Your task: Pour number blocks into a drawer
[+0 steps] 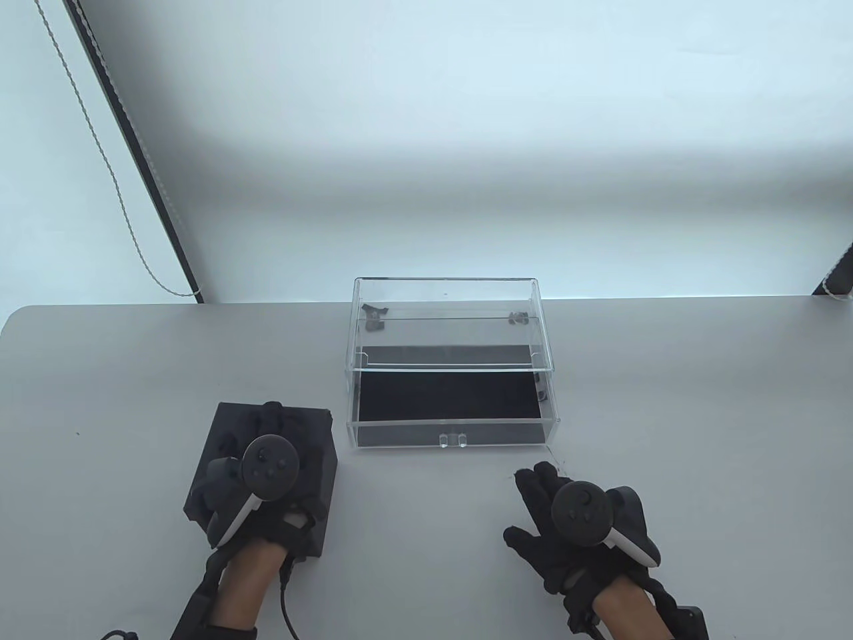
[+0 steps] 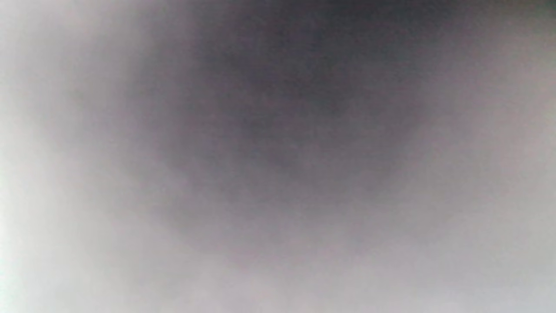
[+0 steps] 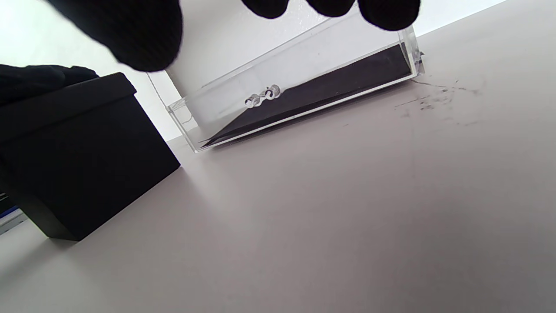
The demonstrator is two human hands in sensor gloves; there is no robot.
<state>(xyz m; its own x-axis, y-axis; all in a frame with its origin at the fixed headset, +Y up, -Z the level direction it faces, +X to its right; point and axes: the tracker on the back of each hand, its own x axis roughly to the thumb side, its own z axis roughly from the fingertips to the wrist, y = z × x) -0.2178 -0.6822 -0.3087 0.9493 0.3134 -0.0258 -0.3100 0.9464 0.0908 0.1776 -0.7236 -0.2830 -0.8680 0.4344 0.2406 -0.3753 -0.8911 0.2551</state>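
Note:
A black box (image 1: 318, 460) (image 3: 87, 165) stands on the table's left front. My left hand (image 1: 276, 433) lies over its top, fingers reaching to the far edge and thumb at the near side, holding it. No number blocks show. A clear drawer (image 1: 453, 430) (image 3: 304, 74) with a black lining is pulled out of its clear case (image 1: 446, 293); nothing lies in it. My right hand (image 1: 543, 507) rests flat on the table, just right of the drawer's front, fingers spread; its fingertips (image 3: 143, 39) hang in at the top of the right wrist view. The left wrist view is a grey blur.
The grey table (image 1: 666, 433) ends at a back edge just behind the case. The drawer's small clear handle (image 1: 452, 440) (image 3: 263, 98) faces me. Faint dark scratches (image 3: 434, 98) mark the table by the drawer's right corner. A beaded cord (image 1: 106, 167) hangs at the far left.

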